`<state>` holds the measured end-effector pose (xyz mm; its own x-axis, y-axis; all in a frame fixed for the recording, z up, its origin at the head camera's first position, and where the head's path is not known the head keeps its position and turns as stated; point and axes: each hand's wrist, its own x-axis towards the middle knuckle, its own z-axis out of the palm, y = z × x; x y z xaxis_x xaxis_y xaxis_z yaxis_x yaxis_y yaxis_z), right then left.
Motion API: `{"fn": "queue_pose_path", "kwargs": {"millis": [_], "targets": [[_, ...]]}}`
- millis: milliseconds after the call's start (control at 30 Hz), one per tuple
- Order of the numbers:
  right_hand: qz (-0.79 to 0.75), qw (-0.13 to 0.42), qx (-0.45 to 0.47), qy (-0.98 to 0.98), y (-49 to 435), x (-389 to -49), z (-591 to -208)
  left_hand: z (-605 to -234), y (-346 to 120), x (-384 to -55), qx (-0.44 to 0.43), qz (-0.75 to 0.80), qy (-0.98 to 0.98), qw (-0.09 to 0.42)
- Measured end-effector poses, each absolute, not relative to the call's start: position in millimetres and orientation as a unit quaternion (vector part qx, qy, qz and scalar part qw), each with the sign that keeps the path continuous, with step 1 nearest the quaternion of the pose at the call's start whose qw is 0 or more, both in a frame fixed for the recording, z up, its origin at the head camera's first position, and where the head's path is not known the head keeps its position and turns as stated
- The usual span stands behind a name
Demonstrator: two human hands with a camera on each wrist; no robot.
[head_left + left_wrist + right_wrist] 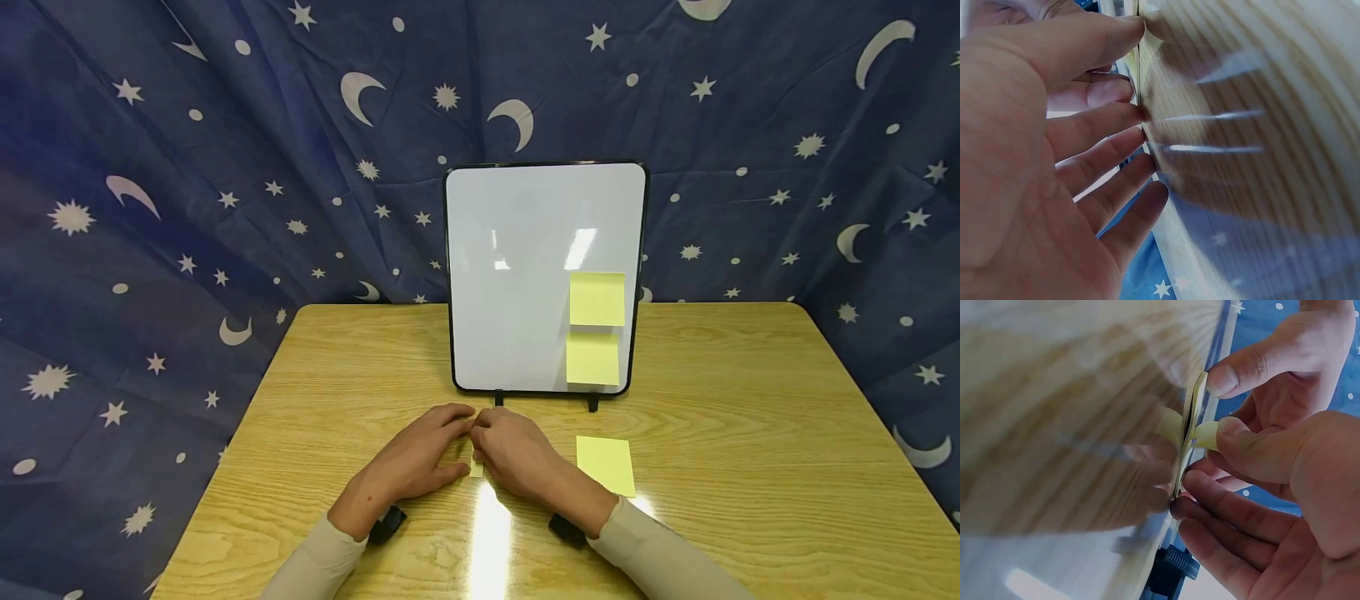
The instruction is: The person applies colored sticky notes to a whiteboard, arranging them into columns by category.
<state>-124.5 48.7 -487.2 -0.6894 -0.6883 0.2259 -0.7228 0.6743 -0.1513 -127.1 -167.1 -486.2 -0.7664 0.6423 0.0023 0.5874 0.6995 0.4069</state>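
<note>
Tabletop (360, 350) bore the whiteboard (517, 292). Your left hand (414, 458) lay fingers apart, thumb at the yellow pad (477, 468); your right hand (517, 450) pinched a curled yellow note (1204, 434) just over it. Note seemed light, limp, easily creased; its free edge looked your best hold, pad steadied flat.

A curtained-off work spot, room type unclear: star-and-moon cloth (247, 142) hangs beyond the hands (420, 454) (517, 450) and off to both sides, a whiteboard (510, 325) stands just past them, a wood-grain surface (750, 417) lies beneath
</note>
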Motion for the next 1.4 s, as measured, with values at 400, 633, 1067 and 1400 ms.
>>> {"fn": "queue_pose_path", "kwargs": {"millis": [400, 633, 1067, 1400], "targets": [[0.118, 0.052, 0.366, -0.921, 48.2, -126.1, -488.2, -486.8, -169.2, -129.3, 0.343, 0.199, 0.915, 0.07], [0.127, 0.04, 0.361, -0.923, 48.5, -126.6, -487.3, -486.3, -168.7, -129.8, 0.341, 0.203, 0.915, 0.072], [0.159, 0.021, 0.373, -0.914, 52.5, -129.4, -486.0, -487.1, -168.1, -130.6, 0.331, 0.203, 0.918, 0.074], [0.178, 0.024, 0.373, -0.91, 54.7, -130.1, -486.5, -488.8, -167.7, -129.7, 0.327, 0.201, 0.921, 0.073]]}}
